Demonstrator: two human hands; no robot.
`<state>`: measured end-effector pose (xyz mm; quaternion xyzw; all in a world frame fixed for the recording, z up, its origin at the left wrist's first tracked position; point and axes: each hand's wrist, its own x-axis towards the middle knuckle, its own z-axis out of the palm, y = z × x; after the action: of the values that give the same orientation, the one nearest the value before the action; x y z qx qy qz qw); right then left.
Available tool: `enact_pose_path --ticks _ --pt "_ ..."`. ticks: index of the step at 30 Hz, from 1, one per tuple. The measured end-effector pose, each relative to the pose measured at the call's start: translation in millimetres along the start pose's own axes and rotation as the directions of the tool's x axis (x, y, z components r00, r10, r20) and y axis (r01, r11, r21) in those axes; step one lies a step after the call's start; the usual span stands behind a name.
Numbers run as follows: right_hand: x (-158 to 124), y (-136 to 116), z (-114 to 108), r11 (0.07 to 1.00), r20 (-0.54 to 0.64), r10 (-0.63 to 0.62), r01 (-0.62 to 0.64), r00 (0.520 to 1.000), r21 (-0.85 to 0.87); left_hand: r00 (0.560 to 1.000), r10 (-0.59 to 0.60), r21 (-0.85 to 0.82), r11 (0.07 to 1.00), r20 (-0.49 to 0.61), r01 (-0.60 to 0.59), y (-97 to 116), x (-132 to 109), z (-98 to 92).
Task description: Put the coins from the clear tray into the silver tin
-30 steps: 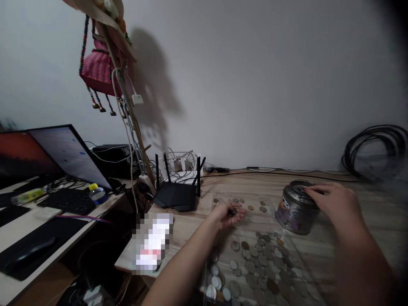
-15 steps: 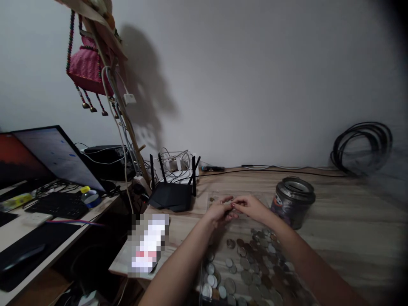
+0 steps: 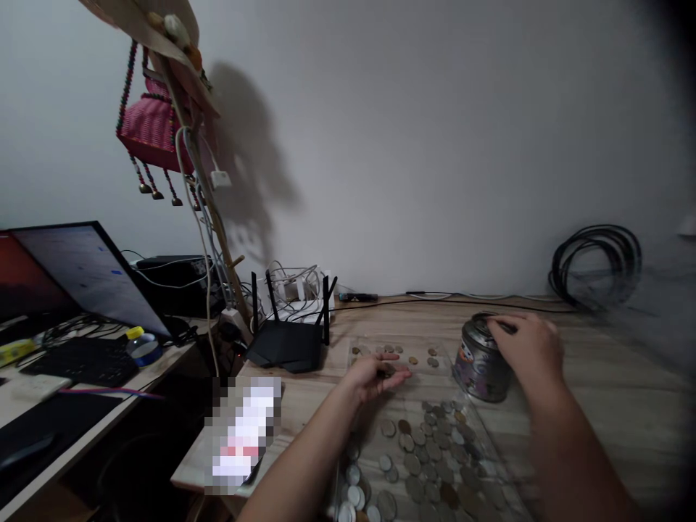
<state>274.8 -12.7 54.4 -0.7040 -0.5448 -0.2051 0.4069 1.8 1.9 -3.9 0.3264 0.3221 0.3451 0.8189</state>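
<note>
Wooden desk (image 3: 598, 406) under a bare wall: I judge I'm mid-drop, my right hand (image 3: 525, 348) resting on the top of the metal tin (image 3: 481, 359), fingertips bunched at its slot, though I cannot tell whether they pinch a coin. Its contents are hidden. My left hand (image 3: 375, 375) curls loosely around a few coins (image 3: 387, 370), while the clear tray (image 3: 489, 464) below holds many more; feeding the tin next would call for lining a coin up with the slot.

The wooden table (image 3: 598, 406) bears coins (image 3: 429, 449), a tin (image 3: 478, 362) and a router (image 3: 286, 344).
</note>
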Motion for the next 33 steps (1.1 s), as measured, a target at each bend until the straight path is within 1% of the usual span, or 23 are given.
enact_pose_path --ticks 3,6,10,13,15,16,17,18,19,20,21,22,23,24,25,26,27,28,29,30,31,32,33 --pt "1 15 5 0.999 0.049 0.048 -0.048 0.998 0.0 0.999 0.034 0.004 0.999 -0.026 -0.034 1 -1 1.1" --pt "1 24 7 0.998 0.027 0.055 -0.055 0.998 -0.003 0.998 0.055 0.03 0.998 -0.023 -0.055 1 -2 1.4" --pt "2 20 4 1.0 0.015 0.007 -0.007 1.0 0.0 0.998 0.07 0.078 0.995 -0.001 -0.07 0 -2 2.5" --pt "0 -3 -4 0.995 -0.117 -0.068 0.076 0.991 0.07 0.997 0.08 0.106 0.991 0.005 -0.08 0 -4 4.5" --pt "-6 -26 -7 0.974 -0.217 -0.077 0.12 0.973 0.193 0.995 0.105 0.124 0.987 0.003 -0.104 1 -6 6.0" --pt "-10 -39 -6 0.951 -0.202 -0.078 0.134 0.976 0.28 0.993 0.118 0.133 0.984 0.005 -0.117 1 -7 6.6" --pt "-15 -51 -3 0.918 -0.128 -0.089 0.131 0.988 0.374 0.992 0.128 0.142 0.982 0.01 -0.128 2 -7 7.1" --pt "-21 -62 2 0.878 0.006 -0.119 0.102 0.993 0.467 0.991 0.132 0.149 0.98 0.016 -0.133 2 -8 7.5" --pt "-28 -73 9 0.837 0.185 -0.174 0.046 0.967 0.545 0.991 0.134 0.155 0.978 0.023 -0.136 2 -8 7.6" --pt "-34 -81 18 0.802 0.373 -0.245 -0.028 0.895 0.596 0.99 0.138 0.159 0.977 0.026 -0.14 2 -8 7.6" --pt "-40 -88 26 0.779 0.532 -0.313 -0.109 0.787 0.618 0.989 0.144 0.159 0.976 0.022 -0.145 2 -8 7.5" --pt "-45 -93 35 0.765 0.648 -0.364 -0.182 0.669 0.618 0.988 0.152 0.159 0.976 0.013 -0.152 2 -8 7.3" --pt "-49 -96 41 0.757 0.719 -0.399 -0.238 0.569 0.609 0.988 0.157 0.16 0.975 0.003 -0.156 2 -8 7.1" --pt "-52 -98 46 0.751 0.755 -0.417 -0.278 0.506 0.6 0.987 0.161 0.161 0.974 -0.007 -0.157 2 -7 6.9" --pt "-54 -99 49 0.742 0.767 -0.426 -0.3 0.479 0.599 0.987 0.161 0.163 0.974 -0.015 -0.156 2 -7 6.8" --pt "-54 -100 49 0.732 0.761 -0.43 -0.305 0.485 0.609 0.987 0.157 0.165 0.974 -0.016 -0.152 2 -7 6.8" --pt "-52 -99 46 0.725 0.738 -0.423 -0.292 0.526 0.624 0.989 0.149 0.165 0.976 -0.011 -0.145 2 -7 6.9" --pt "-50 -98 41 0.724 0.691 -0.399 -0.255 0.602 0.64 0.991 0.136 0.16 0.978 -0.006 -0.134 2 -7 7.0" --pt "-46 -96 34 0.738 0.614 -0.35 -0.196 0.707 0.646 0.993 0.119 0.15 0.982 -0.003 -0.117 2 -7 7.3" --pt "-42 -92 26 0.766 0.503 -0.286 -0.121 0.815 0.631 0.995 0.097 0.133 0.986 -0.003 -0.096 2 -7 7.5" --pt "-37 -87 17 0.806 0.365 -0.22 -0.042 0.905 0.59 0.997 0.074 0.111 0.991 -0.008 -0.073 2 -7 7.6" --pt "-32 -80 8 0.854 0.223 -0.158 0.02 0.962 0.52 0.999 0.052 0.086 0.995 -0.015 -0.051 3 -8 7.6" --pt "-27 -72 1 0.901 0.101 -0.108 0.054 0.989 0.431 0.999 0.035 0.063 0.997 -0.022 -0.034 3 -8 7.4"
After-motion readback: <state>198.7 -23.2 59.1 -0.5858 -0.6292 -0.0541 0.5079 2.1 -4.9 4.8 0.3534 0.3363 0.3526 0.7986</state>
